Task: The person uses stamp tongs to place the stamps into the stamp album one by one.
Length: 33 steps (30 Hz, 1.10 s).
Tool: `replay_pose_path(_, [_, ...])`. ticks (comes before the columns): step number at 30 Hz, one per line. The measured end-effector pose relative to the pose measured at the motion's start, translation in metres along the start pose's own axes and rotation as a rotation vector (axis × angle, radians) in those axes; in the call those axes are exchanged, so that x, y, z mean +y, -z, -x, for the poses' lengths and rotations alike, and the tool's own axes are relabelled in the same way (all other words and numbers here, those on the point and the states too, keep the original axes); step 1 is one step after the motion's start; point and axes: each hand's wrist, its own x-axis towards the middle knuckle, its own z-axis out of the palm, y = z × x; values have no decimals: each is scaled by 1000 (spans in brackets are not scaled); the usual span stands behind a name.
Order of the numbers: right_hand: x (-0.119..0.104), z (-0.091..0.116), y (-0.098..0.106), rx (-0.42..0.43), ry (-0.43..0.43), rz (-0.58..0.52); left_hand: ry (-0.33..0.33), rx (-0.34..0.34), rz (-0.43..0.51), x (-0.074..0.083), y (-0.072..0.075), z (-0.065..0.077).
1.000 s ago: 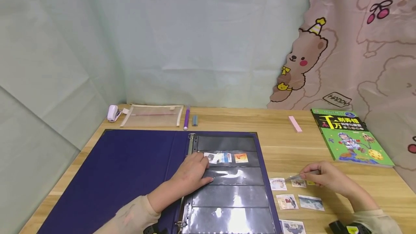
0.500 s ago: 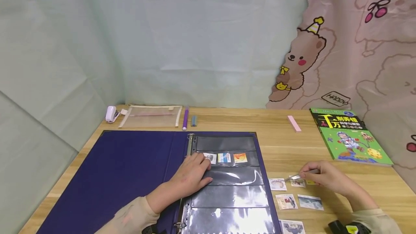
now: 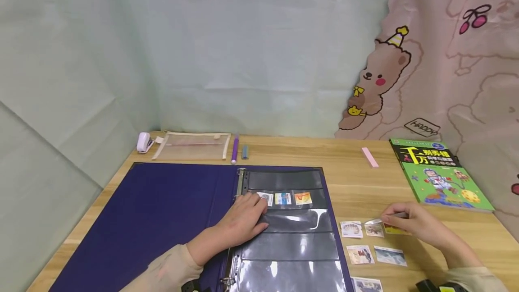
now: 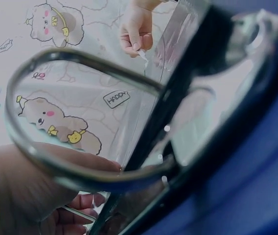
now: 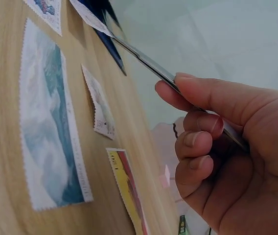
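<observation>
My right hand [image 3: 411,222] pinches slim metal tweezers [image 5: 151,66] between thumb and forefinger, the other fingers curled. The tweezer tips meet the right edge of a white stamp with a shell picture [image 3: 351,229], which overlaps the album's edge. In the right wrist view this stamp [image 5: 91,18] stands out at an angle from the tabletop. My left hand [image 3: 241,220] rests palm down, fingers relaxed, by the rings of an open blue stamp album [image 3: 174,211]. Its fingertips partly cover the first of three stamps in the second pocket strip, beside a blue-and-white stamp [image 3: 283,198] and an orange stamp [image 3: 302,198].
Around the tweezers lie a small stamp [image 3: 374,230], a yellow stamp [image 3: 394,230], a reddish stamp [image 3: 360,254], a long blue-grey stamp [image 3: 390,255] and another stamp [image 3: 366,285]. Behind are a green book [image 3: 443,179], pink strip [image 3: 370,157], purple pen [image 3: 234,149], mesh pouch [image 3: 192,145] and stapler [image 3: 143,142].
The head view has shifted slightly. Both hands keep nearly the same places, and the tweezer tips stay at the shell stamp's right edge.
</observation>
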Motion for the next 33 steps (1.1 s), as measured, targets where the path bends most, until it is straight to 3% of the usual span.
replay_pose_path(7, [-5, 2, 4, 1, -7, 8, 30, -43, 58, 1, 1, 0])
replay_pose_path(14, [-12, 2, 11, -22, 41, -16, 47, -55, 96, 1, 4, 0])
replay_pose_path(33, [-44, -22, 18, 11, 20, 61, 10, -30, 88, 0, 3, 1])
